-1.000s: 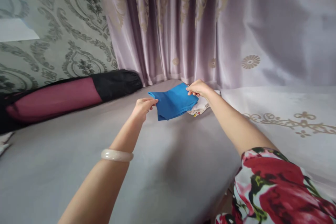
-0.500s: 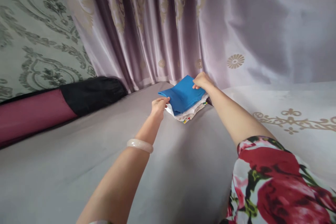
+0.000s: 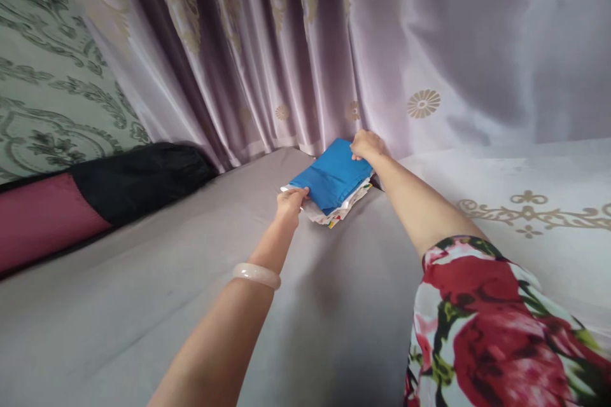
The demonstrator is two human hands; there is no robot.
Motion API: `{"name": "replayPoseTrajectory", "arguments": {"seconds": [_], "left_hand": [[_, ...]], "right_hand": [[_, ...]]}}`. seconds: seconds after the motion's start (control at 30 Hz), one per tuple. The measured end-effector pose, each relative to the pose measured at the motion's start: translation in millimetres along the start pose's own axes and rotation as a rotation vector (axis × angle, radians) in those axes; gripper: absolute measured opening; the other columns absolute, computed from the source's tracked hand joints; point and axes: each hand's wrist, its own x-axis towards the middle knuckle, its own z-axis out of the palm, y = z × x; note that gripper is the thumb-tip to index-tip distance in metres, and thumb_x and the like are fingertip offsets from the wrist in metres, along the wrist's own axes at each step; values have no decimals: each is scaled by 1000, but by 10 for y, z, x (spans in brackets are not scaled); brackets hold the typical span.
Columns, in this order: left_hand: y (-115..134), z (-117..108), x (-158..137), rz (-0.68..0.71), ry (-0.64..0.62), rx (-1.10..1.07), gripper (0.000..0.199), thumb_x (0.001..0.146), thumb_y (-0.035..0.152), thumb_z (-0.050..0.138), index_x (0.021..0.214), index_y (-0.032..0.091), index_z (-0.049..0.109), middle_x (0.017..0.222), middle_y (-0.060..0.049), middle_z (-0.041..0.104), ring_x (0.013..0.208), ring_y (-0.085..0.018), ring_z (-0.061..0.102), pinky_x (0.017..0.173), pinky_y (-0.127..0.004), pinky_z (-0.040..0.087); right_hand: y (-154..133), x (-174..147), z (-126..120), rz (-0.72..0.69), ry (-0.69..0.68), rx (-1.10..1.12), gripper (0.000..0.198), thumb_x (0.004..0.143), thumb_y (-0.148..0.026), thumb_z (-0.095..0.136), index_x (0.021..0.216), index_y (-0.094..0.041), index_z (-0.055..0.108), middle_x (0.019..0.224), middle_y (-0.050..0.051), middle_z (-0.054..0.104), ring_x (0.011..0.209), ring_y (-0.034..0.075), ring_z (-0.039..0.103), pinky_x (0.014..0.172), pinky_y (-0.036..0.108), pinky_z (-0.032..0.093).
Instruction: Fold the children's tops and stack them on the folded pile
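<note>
A smooth blue folded sheet (image 3: 334, 173), cloth or plastic, lies on top of a stack of white folded sheets (image 3: 346, 208) with some coloured print at the near corner. At the near left corner of the blue sheet is my left hand (image 3: 291, 200), closed with thumb and fingers pinching its edge. My right hand (image 3: 366, 145) is closed too, its curled fingers on the far right edge of the same sheet. Parts of the fingertips are hidden on both hands. The stack rests on a grey padded surface (image 3: 191, 280).
A long black and maroon bag (image 3: 138, 181) lies to the left along the patterned wall (image 3: 52, 76). Behind the stack hang lilac curtains (image 3: 267, 63). Pale fabric with a gold pattern (image 3: 529, 216) spreads on the right.
The blue sheet's left edge has come down and lies flatter over the white stack. Both hands stay at its edges. The view has shifted slightly to the right.
</note>
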Motion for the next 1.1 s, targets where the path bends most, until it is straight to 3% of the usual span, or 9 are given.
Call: {"name": "replayPoseTrajectory", "arguments": {"seconds": [0.13,0.37,0.47,0.6,0.73,0.83,0.97,1.1], "left_hand": [[-71,-18,8,-26,28,84,21,66,22,71,50,16,59,52,-2,58,44,-7,37,44,-22,24],[-231,-113,20,103,-18,230,23,68,32,71,52,16,64,48,0,55,44,-8,36,45,-23,25],[-291,-227,-35,177,-51,258,27,68,39,71,55,17,65,46,1,51,43,-8,36,45,-23,22],[-333,-492,-160,234,-63,312,27,70,41,68,60,17,67,51,-1,55,47,-10,39,46,-23,24],[-385,-919,-287,305,-61,433,25,73,39,65,65,17,69,61,-6,64,57,-15,52,54,-25,34],[-446,-1351,-404,304,-47,548,27,73,45,64,71,19,69,66,-5,67,64,-19,57,61,-27,40],[-559,-2053,-634,243,-2,759,38,73,57,58,80,22,71,72,-5,70,69,-24,62,64,-30,45],[-699,-2805,-945,190,94,873,41,71,62,57,81,25,72,74,-2,73,73,-25,66,65,-30,48]], "right_hand": [[13,20,148,20,30,-23,17,88,-19,58,88,-14,74,72,10,72,85,23,70,83,33,51],[79,3,457,25,132,-105,33,92,-20,46,117,-15,67,115,18,69,108,28,64,87,36,49],[98,-100,586,-56,180,-142,37,93,-17,39,118,-13,66,120,19,66,115,29,59,94,38,44],[138,-222,752,-135,170,-148,44,98,-29,30,121,-14,65,130,16,61,126,31,49,104,47,34],[184,-265,859,-59,53,-83,52,100,-34,20,131,-13,57,134,18,59,129,30,47,106,51,29],[211,-251,878,-55,46,-71,53,100,-35,20,131,-12,57,133,18,59,128,30,48,107,52,27],[205,-233,845,-48,40,-52,54,101,-36,19,131,-12,57,135,17,58,129,30,47,108,51,28],[32,-383,827,-71,111,-11,55,101,-38,19,140,-14,49,149,16,44,140,30,32,113,52,22]]}}
